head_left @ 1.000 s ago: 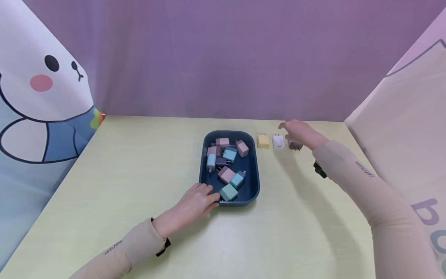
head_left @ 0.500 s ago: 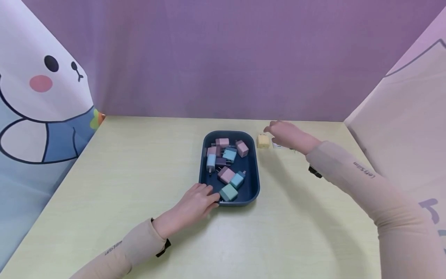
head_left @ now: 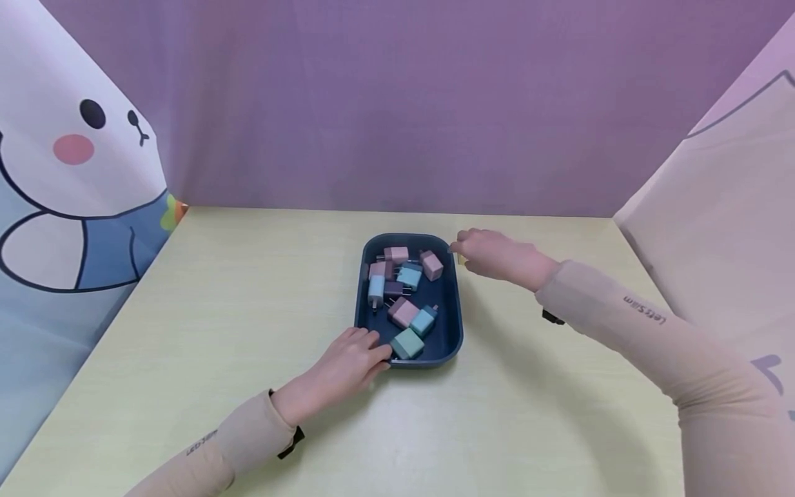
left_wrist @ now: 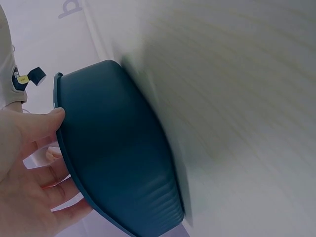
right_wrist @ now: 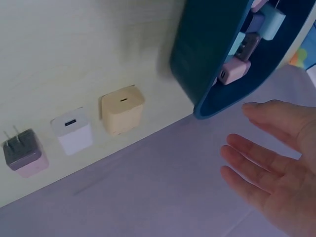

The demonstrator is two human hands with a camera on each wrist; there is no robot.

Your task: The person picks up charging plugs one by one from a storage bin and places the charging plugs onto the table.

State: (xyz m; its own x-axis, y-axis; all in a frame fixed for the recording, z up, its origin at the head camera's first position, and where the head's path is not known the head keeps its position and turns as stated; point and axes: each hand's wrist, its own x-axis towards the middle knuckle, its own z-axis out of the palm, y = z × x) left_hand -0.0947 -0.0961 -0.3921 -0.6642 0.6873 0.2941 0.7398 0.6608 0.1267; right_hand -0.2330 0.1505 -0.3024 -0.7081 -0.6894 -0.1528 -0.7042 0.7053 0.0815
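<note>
Head view: on the pale surface [head_left: 267,290], toward its far edge, a dark blue tray [head_left: 444,348]. Inside, nine chargers in sight: four pink chargers [head_left: 431,265], one at the far edge and another by the far-right corner; three blue chargers [head_left: 376,286], one along the left edge; one dark purple charger [head_left: 394,288]; one green charger [head_left: 407,342], by the near edge. At the near-left corner, left hand [head_left: 341,360] clamped on the rim. Just outside the far-right corner, right hand [head_left: 499,257], with a sliver of yellow charger [head_left: 462,260] visible beneath. On the right sleeve [head_left: 646,352], lettering, seemingly "LetsSlim"; on the left sleeve [head_left: 217,452], lettering too small to read.

Left wrist view: tray base on the surface, thumb lapped over the rim, other fingers bent behind it. Beyond, a yellow label [left_wrist: 22,79], print too tiny to make out.

Right wrist view: outside the tray, three chargers in a row along the surface's far edge: yellow nearest the tray, then white charger [right_wrist: 72,131], then pink-and-dark charger [right_wrist: 25,154], prongs up. Fingers of the right hand apart, loosely extended; thumb tip near the tray rim, contact impossible to tell.
</note>
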